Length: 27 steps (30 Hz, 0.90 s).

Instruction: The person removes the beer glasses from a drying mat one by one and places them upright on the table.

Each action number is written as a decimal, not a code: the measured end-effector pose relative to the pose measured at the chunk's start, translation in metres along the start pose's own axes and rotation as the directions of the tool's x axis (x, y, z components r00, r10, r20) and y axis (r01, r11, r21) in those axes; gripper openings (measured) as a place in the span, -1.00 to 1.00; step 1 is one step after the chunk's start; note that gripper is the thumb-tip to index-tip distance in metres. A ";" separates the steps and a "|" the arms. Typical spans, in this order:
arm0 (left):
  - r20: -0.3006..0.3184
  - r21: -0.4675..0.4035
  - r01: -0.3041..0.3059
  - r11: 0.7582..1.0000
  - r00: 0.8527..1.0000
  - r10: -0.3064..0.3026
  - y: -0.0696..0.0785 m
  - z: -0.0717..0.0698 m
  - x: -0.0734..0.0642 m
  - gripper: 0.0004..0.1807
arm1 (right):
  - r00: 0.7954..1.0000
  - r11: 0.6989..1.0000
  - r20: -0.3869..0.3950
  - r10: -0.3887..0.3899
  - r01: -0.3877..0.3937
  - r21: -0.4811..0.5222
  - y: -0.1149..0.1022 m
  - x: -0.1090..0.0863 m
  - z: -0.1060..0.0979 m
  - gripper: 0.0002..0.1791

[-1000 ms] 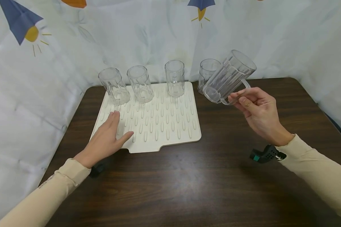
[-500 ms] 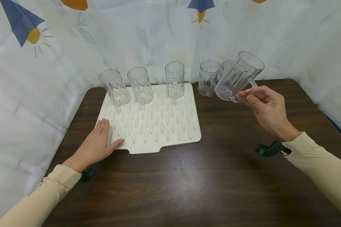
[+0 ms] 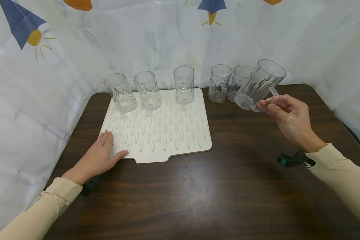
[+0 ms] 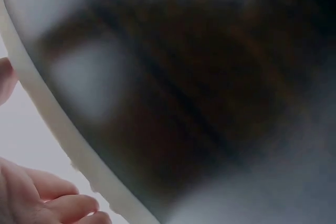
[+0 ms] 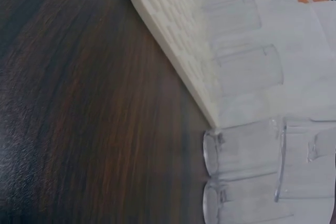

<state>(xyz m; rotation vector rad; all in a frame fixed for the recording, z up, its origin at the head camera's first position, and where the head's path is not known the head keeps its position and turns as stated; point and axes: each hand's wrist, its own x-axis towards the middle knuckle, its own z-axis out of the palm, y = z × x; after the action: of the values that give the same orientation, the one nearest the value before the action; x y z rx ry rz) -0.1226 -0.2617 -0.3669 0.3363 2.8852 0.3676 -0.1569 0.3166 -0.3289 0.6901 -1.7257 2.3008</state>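
My right hand (image 3: 293, 116) pinches the handle of a clear plastic beer mug (image 3: 260, 85), which hangs tilted above the table with its mouth up and to the right. My left hand (image 3: 93, 158) rests at the near left corner of a cream ridged drying mat (image 3: 168, 133), fingers straight and thumb spread. Along the mat's far side stand three clear mugs: one at the left (image 3: 120, 93), one beside it (image 3: 148, 91) and one farther right (image 3: 184, 85). Two more mugs (image 3: 219, 83) (image 3: 239, 81) stand on the table to the right of the mat, the second partly behind the held mug.
Everything stands on a dark wood-grain table (image 3: 191, 200). A white patterned curtain (image 3: 168, 36) hangs close behind the mugs and along the sides. Much of the left wrist view is dark and blurred.
My right hand has carried the tilted mug to the right, uncovering a mug behind it. My left hand has moved back toward me and left, down to the mat's near corner.
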 end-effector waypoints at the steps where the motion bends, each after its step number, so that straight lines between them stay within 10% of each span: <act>1: 0.012 -0.008 0.007 1.000 1.000 -0.007 -0.001 0.000 0.000 0.17 | 1.000 1.000 -0.001 0.004 -0.004 -0.007 0.000 -0.001 -0.001 -0.76; 16: 0.105 -0.022 0.041 0.999 0.994 -0.039 -0.012 -0.001 -0.003 0.28 | 0.999 0.989 -0.033 0.028 -0.033 -0.148 -0.001 -0.008 -0.029 -0.79; 27: 0.125 -0.024 0.033 0.999 0.992 -0.029 -0.013 -0.002 -0.005 0.29 | 0.994 0.927 -0.093 0.058 -0.088 -0.364 0.007 -0.003 -0.051 -0.78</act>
<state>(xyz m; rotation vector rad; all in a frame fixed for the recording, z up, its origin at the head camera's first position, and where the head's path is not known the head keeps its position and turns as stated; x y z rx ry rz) -0.1205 -0.2755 -0.3679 0.2983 2.7581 0.3656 -0.1706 0.3630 -0.3474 0.4594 -2.0939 1.9306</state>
